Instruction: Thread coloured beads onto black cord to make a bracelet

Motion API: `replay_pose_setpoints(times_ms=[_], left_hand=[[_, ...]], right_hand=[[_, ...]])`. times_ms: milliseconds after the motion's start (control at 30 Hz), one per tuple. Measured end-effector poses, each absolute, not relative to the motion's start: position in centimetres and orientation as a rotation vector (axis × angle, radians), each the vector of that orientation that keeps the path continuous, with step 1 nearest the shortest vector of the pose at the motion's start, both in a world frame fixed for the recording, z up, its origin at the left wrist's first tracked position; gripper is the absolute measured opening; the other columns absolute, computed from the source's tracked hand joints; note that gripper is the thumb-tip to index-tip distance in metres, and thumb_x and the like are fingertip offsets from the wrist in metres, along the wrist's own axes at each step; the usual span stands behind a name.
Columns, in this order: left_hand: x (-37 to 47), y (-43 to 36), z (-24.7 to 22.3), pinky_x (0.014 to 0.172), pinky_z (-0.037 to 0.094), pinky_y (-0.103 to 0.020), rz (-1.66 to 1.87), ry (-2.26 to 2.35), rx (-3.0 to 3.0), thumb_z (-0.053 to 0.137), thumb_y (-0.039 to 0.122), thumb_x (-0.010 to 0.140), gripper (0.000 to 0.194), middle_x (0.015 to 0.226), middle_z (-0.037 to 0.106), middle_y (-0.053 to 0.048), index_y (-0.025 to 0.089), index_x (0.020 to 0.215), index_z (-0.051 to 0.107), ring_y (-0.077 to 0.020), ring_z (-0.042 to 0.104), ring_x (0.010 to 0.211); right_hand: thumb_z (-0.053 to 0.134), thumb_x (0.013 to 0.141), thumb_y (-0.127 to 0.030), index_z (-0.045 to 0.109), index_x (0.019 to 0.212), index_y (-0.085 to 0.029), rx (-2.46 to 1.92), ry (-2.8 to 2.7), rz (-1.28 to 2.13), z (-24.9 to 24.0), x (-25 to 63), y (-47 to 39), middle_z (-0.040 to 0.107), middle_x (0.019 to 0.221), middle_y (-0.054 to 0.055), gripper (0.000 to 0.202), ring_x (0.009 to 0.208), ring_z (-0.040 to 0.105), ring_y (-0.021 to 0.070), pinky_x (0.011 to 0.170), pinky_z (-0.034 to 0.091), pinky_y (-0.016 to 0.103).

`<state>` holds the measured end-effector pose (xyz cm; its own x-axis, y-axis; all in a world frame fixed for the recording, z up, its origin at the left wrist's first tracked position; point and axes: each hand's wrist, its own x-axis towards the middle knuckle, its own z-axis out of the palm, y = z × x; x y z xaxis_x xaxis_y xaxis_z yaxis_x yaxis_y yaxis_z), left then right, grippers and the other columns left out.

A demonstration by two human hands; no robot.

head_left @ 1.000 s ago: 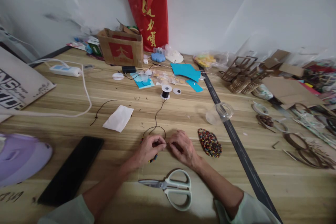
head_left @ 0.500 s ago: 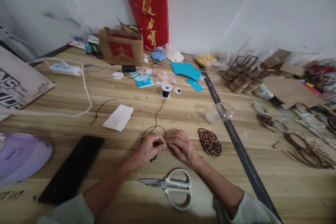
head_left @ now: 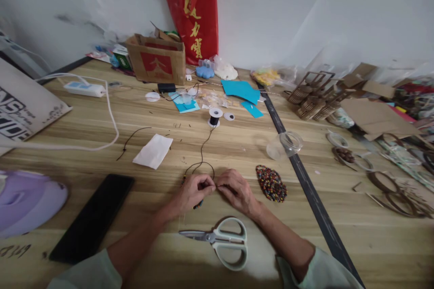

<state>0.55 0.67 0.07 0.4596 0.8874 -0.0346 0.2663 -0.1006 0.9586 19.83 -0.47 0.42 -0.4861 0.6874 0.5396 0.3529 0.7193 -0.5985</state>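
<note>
A thin black cord (head_left: pixel 202 146) runs from a white spool (head_left: pixel 214 117) down to my hands and loops there. My left hand (head_left: pixel 196 188) pinches the cord between thumb and fingertips. Facing it, nearly touching, my right hand (head_left: pixel 236 191) is closed in a pinch at the cord too; its fingers hide most of what they grip. Part of a string of coloured beads (head_left: pixel 198 204) shows below my left hand, the rest covered by it. Scissors with pale green handles (head_left: pixel 230 243) lie just below my hands. Right of my right hand rests a heap of multicoloured bead strands (head_left: pixel 271 184).
A black phone (head_left: pixel 93 217) and a purple iron-like object (head_left: pixel 32 203) lie at left. Beyond are a white paper piece (head_left: pixel 153 151), a power strip (head_left: pixel 84 89), and a cardboard box (head_left: pixel 156 62). A clear plastic container (head_left: pixel 284 145) stands near the black strip (head_left: pixel 313 196).
My hands hold almost the same pinch; the fingertips have drawn very slightly apart. The spool, scissors and beads stay where they were.
</note>
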Motion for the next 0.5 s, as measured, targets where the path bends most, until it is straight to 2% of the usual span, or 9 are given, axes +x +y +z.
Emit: replay_pose_setpoints(times_ms=[500], left_hand=[[0.52,0.65,0.16,0.051,0.034,-0.018,0.701,1.036,1.659,0.057,0.021,0.076,0.012,0.059,0.055,0.003,0.014,0.067,0.061,-0.0090,0.046,0.055]], right_hand=[[0.052,0.093,-0.019,0.060,0.097,-0.019,-0.781,-2.119,0.501,0.29,19.84,-0.46,0.064,0.089,0.007,0.009,0.087,0.058,0.0184,0.079,0.049,0.034]])
